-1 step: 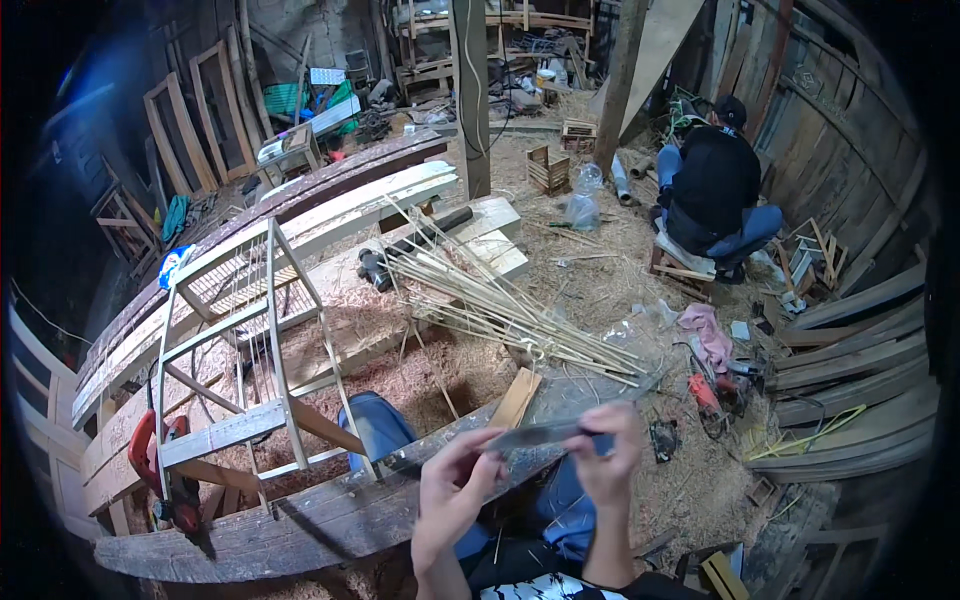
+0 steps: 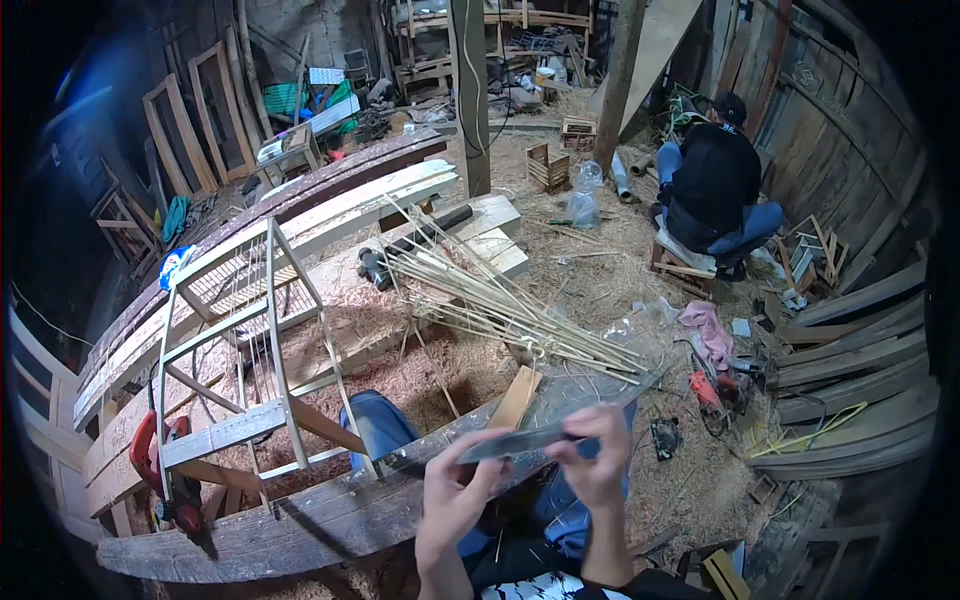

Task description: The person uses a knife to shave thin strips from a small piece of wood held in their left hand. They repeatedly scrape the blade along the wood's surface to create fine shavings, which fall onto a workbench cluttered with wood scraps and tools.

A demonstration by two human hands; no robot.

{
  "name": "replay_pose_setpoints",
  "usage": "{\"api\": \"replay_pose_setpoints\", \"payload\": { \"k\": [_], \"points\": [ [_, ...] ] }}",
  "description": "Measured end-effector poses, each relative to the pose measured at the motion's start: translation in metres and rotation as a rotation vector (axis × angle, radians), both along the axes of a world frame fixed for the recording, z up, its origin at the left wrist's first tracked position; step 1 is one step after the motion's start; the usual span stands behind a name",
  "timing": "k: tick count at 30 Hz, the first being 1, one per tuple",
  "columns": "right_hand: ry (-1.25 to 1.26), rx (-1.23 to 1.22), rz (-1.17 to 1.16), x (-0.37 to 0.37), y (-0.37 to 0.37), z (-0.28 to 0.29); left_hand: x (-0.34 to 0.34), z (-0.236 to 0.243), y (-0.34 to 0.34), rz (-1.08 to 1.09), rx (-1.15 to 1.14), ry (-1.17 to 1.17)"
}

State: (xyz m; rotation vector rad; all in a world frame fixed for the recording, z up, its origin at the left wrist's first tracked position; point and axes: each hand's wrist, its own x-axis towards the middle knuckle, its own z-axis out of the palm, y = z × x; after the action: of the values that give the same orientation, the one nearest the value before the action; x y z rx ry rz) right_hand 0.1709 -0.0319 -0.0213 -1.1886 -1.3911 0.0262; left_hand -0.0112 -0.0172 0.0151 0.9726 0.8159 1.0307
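Note:
A flat grey strip (image 2: 515, 441), blade-like but too blurred to name surely, is held level between my two hands, above the near edge of a thick dark plank. My left hand (image 2: 452, 495) pinches its left part between thumb and fingers. At the other end, my right hand (image 2: 597, 455) is closed on it, thumb below and fingers above. Just beyond them a short wood block (image 2: 516, 398) lies on the plank (image 2: 250, 540). A bundle of thin split sticks (image 2: 520, 315) fans out past the block.
To the left stands a cage-like wooden frame (image 2: 228, 432), near a red-handled saw (image 2: 143, 455). A hammer-like tool (image 2: 375, 268) rests on timber among shavings. Another person (image 2: 712, 185) sits at the far right. A red power tool (image 2: 706, 392) and pink cloth (image 2: 707, 335) lie on the floor.
Both hands and the grey strip have shifted slightly; the right hand has come a little to the left. The other things stay where they were.

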Motion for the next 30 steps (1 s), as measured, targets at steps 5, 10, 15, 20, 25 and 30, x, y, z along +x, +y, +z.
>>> {"api": "replay_pose_setpoints", "payload": {
  "k": [5, 10, 15, 20, 25, 30],
  "points": [
    [-0.016, -0.012, 0.160, -0.024, 0.005, 0.001, 0.008, -0.008, -0.003, 0.072, 0.115, 0.076],
    [-0.078, -0.001, 0.116, -0.018, 0.005, 0.000, 0.009, -0.007, -0.001, 0.096, 0.242, 0.169],
    [-0.110, 0.018, 0.046, -0.008, 0.007, -0.004, 0.008, -0.005, -0.001, 0.076, 0.161, 0.102],
    [-0.153, 0.025, -0.069, 0.003, 0.009, -0.010, 0.004, -0.011, 0.001, 0.052, 0.150, 0.125],
    [0.124, -0.046, -0.407, 0.047, 0.011, -0.052, -0.014, -0.009, 0.006, 0.051, 0.152, 0.088],
    [0.263, -0.058, -0.399, 0.052, -0.004, -0.035, -0.016, 0.001, 0.010, 0.165, 0.050, 0.166]
  ]
}}
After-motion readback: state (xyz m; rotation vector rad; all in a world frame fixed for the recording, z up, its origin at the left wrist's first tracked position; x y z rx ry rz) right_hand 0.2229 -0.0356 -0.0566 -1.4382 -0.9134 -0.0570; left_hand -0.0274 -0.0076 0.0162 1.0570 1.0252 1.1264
